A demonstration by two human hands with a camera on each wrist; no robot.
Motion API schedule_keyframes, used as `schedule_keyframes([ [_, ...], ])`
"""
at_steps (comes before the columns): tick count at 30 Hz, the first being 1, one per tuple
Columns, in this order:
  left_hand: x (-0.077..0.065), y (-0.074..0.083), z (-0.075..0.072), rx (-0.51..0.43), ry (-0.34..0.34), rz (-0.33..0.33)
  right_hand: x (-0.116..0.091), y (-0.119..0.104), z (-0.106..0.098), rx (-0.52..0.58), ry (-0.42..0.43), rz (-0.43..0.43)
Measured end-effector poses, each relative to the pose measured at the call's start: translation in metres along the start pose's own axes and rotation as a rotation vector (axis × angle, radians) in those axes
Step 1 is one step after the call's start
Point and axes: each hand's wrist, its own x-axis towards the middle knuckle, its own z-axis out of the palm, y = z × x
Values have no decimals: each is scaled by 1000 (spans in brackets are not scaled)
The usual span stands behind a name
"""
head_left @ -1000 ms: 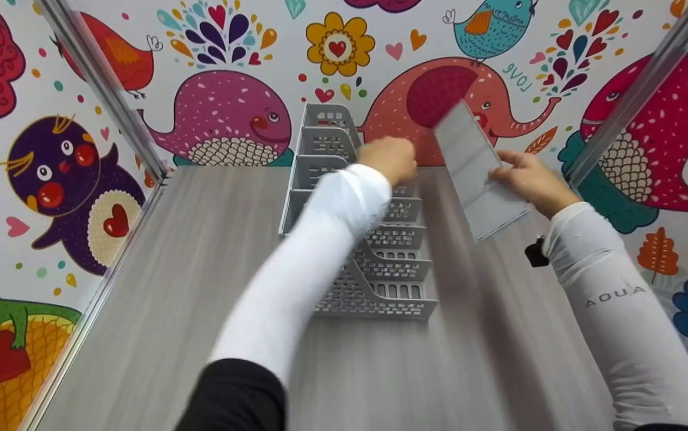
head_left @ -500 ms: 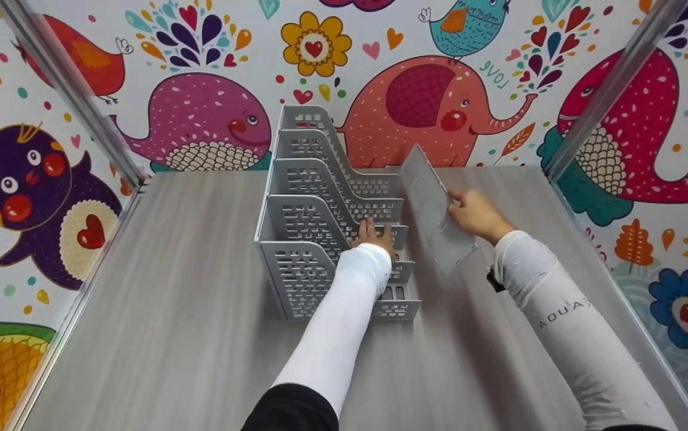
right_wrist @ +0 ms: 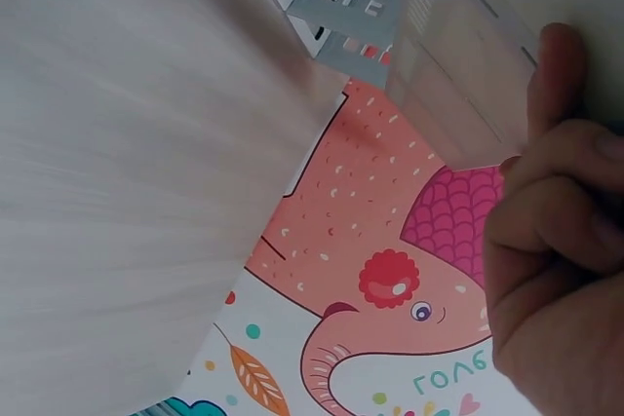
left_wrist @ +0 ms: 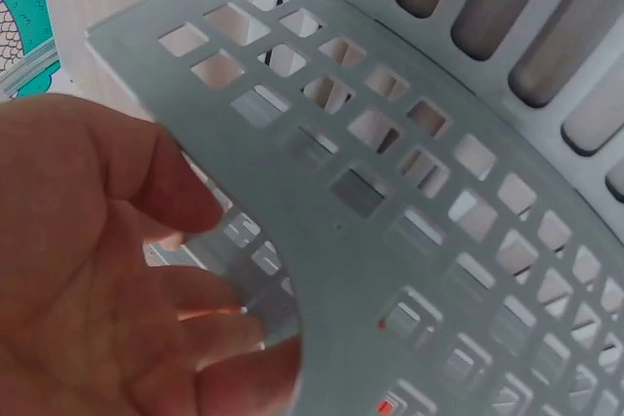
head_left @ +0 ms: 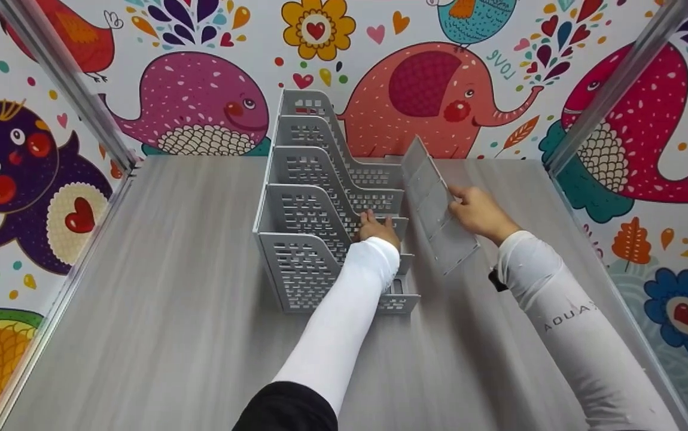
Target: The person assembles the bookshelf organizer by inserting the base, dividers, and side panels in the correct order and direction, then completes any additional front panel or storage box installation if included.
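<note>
A grey perforated file organizer (head_left: 299, 263) with several upright slots stands on the table. My left hand (head_left: 378, 227) reaches into its low front part, fingers curled at the edge of a divider. In the left wrist view, the fingers (left_wrist: 219, 323) lie partly behind the perforated divider (left_wrist: 341, 192), so their exact contact is hidden. My right hand (head_left: 480, 212) pinches the right edge of a flat grey plastic panel (head_left: 434, 200), held tilted just right of the organizer. The right wrist view shows the panel (right_wrist: 468, 75) beside the hand (right_wrist: 561, 211).
The wood-grain table (head_left: 158, 287) extends around the organizer. A wall (head_left: 200, 96) printed with cartoon animals stands behind it, and metal posts (head_left: 81, 84) rise at the corners. A small black object (head_left: 498, 279) sits at the right wrist.
My left hand has come down from the organizer's far part to its front middle. The panel in my right hand has swung lower and closer to the organizer; over the last half second both hands barely move.
</note>
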Motion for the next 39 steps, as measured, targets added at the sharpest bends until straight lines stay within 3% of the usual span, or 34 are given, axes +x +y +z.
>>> schedule_keyframes([
  [1,6,2,3,5,-11,11,-1,0,0,1,-3,5],
  [4,-33,-13,-22,68,-40,54,-4,1,-1,7,-14,24],
  [7,-73,-30,-49,68,-67,98,-6,1,0,17,-25,31],
  [10,-92,-39,-58,46,-52,109,-7,3,2,28,-34,34],
  [15,-102,-43,-59,7,-37,113,-6,5,7,25,-23,14],
  [21,-96,-41,-58,12,-56,119,-1,-2,6,28,-59,-18],
  [23,-83,-37,-53,15,-70,111,1,-5,6,24,-68,-23],
  [26,-30,-12,-23,-5,-48,54,4,-7,4,-11,-55,-45],
  [30,57,29,32,-15,19,-9,6,-6,4,-15,-46,-61],
  [31,70,36,41,-10,40,-20,5,-6,4,-5,-57,-54],
  [33,107,52,63,-70,67,-77,5,-5,6,12,-76,-38],
  [36,148,72,90,-90,85,-132,3,-5,10,16,-95,-16],
  [39,178,85,107,-49,78,-111,2,-4,14,4,-76,-29],
])
